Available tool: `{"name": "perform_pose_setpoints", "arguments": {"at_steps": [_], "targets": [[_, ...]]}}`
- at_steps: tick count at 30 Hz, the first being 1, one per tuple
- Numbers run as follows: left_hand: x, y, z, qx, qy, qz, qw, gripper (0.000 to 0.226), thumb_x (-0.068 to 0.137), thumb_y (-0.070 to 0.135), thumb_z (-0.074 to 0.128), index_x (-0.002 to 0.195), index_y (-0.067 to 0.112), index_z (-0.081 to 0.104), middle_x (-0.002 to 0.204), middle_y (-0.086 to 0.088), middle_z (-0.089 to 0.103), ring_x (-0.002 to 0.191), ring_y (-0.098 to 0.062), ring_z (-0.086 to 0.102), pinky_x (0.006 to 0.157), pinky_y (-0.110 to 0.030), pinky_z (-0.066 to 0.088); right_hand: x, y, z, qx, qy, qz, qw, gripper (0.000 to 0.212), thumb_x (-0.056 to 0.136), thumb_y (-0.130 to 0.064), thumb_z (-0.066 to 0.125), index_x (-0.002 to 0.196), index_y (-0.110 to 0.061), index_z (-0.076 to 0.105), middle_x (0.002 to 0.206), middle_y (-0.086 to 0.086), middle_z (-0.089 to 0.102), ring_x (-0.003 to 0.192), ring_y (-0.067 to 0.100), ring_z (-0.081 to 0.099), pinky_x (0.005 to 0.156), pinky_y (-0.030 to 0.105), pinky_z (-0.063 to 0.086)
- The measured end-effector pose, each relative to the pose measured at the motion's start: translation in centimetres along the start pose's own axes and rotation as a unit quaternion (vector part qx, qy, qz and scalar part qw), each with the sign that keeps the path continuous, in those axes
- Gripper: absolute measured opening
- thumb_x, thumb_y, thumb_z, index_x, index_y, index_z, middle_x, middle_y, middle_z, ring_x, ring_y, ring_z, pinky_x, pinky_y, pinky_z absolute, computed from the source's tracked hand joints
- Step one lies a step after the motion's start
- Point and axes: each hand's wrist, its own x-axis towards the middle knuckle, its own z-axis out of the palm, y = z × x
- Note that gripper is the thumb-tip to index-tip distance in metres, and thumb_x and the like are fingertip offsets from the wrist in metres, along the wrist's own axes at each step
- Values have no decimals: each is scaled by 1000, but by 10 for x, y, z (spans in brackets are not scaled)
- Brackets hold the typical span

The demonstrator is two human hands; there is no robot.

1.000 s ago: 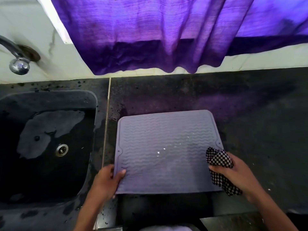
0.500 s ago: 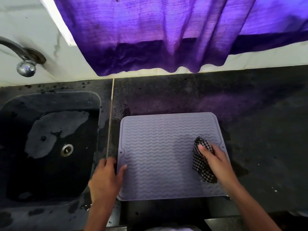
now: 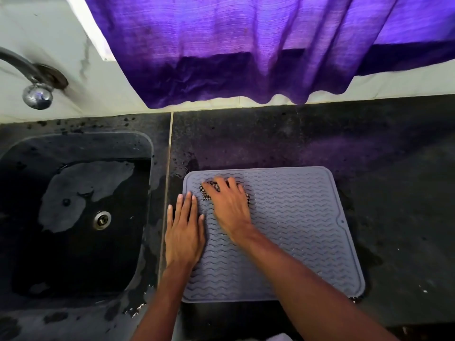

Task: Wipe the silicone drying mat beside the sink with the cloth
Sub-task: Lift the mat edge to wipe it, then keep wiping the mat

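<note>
A big purple curtain (image 3: 246, 45) hangs over the back wall, its hem just above the table (image 3: 381, 148), which is dark stone w/ wet patches. At the left the black sink (image 3: 147, 148) is set in, some water on its bottom. Just beside the sink, on the table, lies the grey silicone drying mat (image 3: 295, 230), flat, wavy ribs up, its near edge at the table's front.

The person has both arms over the mat. The left hand (image 3: 183, 232) lies flat on the mat's left edge, fingers straight and together. Its grip is open and it only presses down, I think to stop the mat from sliding. The right hand (image 3: 230, 207) is near the far-left corner of the mat, on top of the checkered cloth (image 3: 205, 193). Fingers are spread and pushing, grip not closed round the cloth as far as I can see. The cloth is bunched, mostly hidden under the palm.

Progress: wiping is underway, approx. mid-way I would say. Which parts are done I cannot tell, the ribs look equal everywhere. Water drops (image 3: 354, 299) at the near-right corner suggest that side, and prob. the near strip, is left.
</note>
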Motion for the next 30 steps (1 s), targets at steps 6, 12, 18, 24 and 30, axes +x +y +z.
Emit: {"name": "perform_pose_setpoints", "arguments": {"at_steps": [6, 12, 18, 24, 30], "targets": [[0, 8, -1, -44, 43, 2, 998, 52, 103, 24, 32, 140, -7, 51, 150, -21, 48, 142, -32, 44, 122, -41, 20, 45, 12, -24, 26, -4, -63, 998, 60, 73, -1, 75, 128, -20, 59, 117, 2, 63, 101, 25, 53, 84, 42, 50], [-2, 10, 5, -94, 43, -5, 995, 50, 103, 20, 34, 141, -9, 48, 152, -20, 46, 141, -31, 44, 124, -34, 18, 55, 11, -16, 21, -53, -127, 990, 49, 73, 10, 65, 114, -16, 71, 111, 7, 70, 95, 32, 56, 83, 43, 50], [-2, 11, 2, -129, 61, -15, 990, 50, 104, 24, 33, 141, -5, 51, 153, -15, 45, 144, -23, 40, 126, -28, 12, 66, 6, -46, 3, -96, -139, 986, 49, 78, 5, 66, 118, -23, 69, 108, 6, 69, 97, 29, 57, 80, 38, 51], [-6, 10, 6, -165, 77, -36, 983, 47, 103, 22, 37, 138, -4, 56, 148, -14, 53, 136, -25, 52, 125, -28, 18, 29, 7, -31, 56, -92, -99, 989, 54, 75, 7, 71, 119, -24, 69, 112, 4, 64, 101, 28, 62, 84, 43, 55], [-10, 8, 0, -198, 95, -53, 974, 47, 98, 20, 40, 135, 0, 60, 144, -8, 56, 133, -20, 53, 120, -34, 29, 38, -3, -40, 16, -107, -79, 991, 47, 77, 6, 63, 115, -21, 66, 105, 7, 67, 98, 31, 65, 79, 40, 55]]}}
